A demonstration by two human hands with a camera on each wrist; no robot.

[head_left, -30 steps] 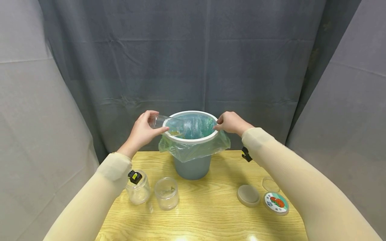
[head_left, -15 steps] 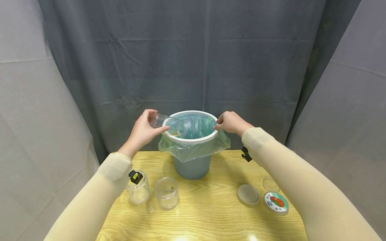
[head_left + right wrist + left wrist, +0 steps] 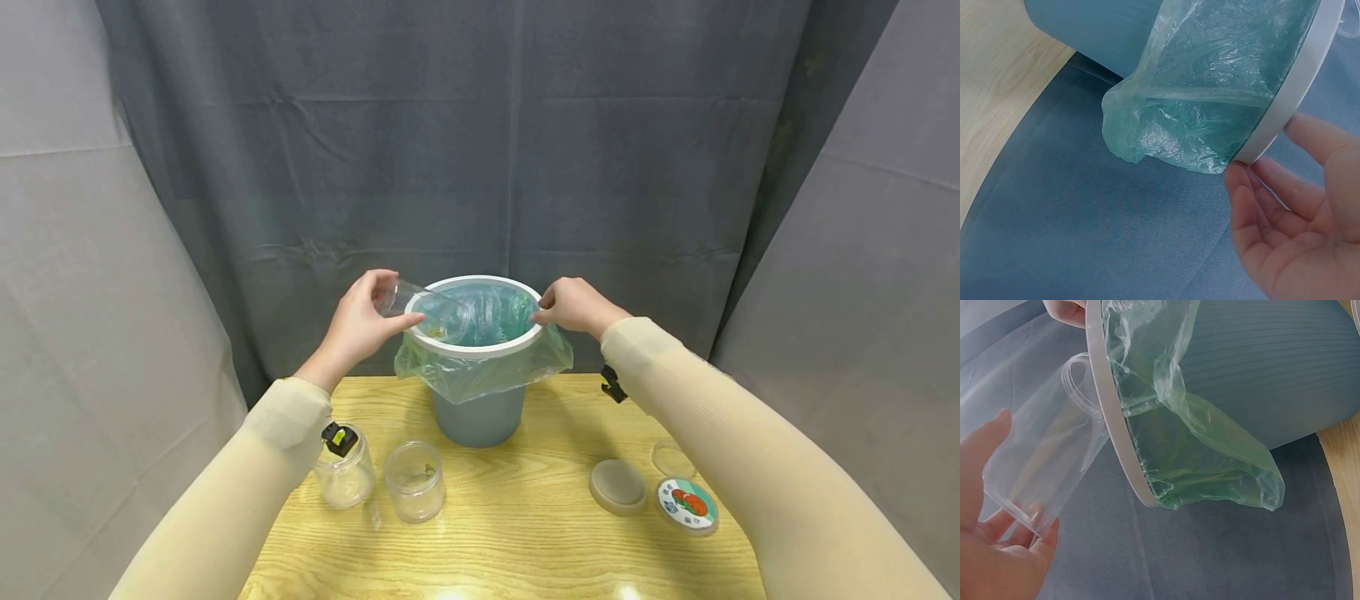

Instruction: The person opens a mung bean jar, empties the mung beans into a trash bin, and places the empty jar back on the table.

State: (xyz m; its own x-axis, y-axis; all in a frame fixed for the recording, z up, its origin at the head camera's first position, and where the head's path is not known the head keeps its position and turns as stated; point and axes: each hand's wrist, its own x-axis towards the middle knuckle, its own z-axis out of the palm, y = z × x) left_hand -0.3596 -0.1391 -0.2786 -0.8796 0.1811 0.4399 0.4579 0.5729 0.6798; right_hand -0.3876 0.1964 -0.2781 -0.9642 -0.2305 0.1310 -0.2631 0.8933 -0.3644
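My left hand [image 3: 362,320] grips a clear plastic jar [image 3: 1047,456] around its base end. The jar is tipped, its threaded mouth down over the opening of the grey-blue trash bin [image 3: 480,417]. A few small yellowish-green bits [image 3: 437,332] show near the jar's mouth. With thumb and fingers my right hand [image 3: 573,305] pinches the bin's white rim [image 3: 1294,87] on the right side. A translucent green bag [image 3: 480,375] lines the bin and hangs over its outside.
Two open clear jars, a left one [image 3: 347,479] and a right one [image 3: 415,487], stand on the wooden table [image 3: 510,533]. To the right lie a beige lid [image 3: 618,487], a lid with a tomato picture [image 3: 687,505] and a clear disc [image 3: 672,458]. Grey curtains surround the table.
My left hand has risen slightly, tilting the jar a little more steeply. Fewer yellowish bits show near its mouth. The right hand stays in place on the rim.
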